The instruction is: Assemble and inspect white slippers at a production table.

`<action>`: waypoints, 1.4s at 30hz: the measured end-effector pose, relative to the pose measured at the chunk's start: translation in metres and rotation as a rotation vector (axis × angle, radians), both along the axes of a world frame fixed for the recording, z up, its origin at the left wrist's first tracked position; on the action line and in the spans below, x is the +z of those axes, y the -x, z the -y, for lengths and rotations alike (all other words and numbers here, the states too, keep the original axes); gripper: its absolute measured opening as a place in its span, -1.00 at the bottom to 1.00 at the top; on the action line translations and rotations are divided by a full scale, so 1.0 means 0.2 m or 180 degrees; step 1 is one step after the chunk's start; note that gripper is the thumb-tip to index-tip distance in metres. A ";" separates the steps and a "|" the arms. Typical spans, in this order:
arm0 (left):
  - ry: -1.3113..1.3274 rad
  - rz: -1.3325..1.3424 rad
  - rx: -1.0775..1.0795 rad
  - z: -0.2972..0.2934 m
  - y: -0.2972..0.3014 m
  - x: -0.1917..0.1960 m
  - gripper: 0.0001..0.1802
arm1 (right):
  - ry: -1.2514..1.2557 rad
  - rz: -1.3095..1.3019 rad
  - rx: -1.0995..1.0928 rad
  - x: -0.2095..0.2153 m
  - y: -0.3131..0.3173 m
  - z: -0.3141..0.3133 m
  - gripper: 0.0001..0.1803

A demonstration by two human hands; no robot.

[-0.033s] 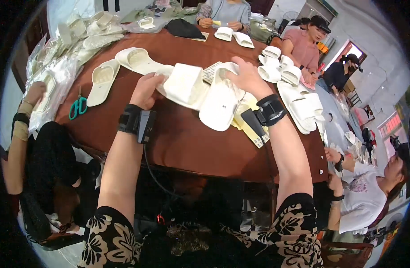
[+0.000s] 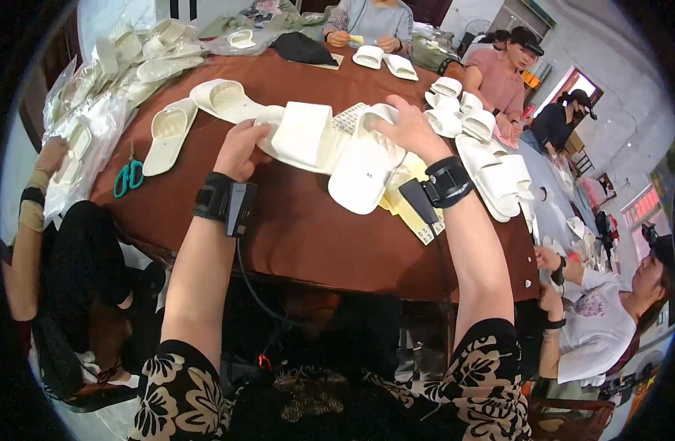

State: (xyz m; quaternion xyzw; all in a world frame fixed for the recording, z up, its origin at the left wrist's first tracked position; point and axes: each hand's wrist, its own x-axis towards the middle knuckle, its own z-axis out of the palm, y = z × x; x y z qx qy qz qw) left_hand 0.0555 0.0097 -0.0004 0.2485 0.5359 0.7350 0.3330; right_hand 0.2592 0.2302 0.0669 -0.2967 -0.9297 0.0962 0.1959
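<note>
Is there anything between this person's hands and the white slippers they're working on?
Nothing visible. The left hand already grips one white slipper at its edge, and the right hand rests on the other slipper beside it on the brown table.
</note>
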 end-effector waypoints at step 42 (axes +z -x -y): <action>-0.0859 -0.0202 -0.0892 -0.01 -0.08 0.01 -0.63 | 0.3426 -0.2117 0.0411 -0.20 -0.17 0.14 -0.76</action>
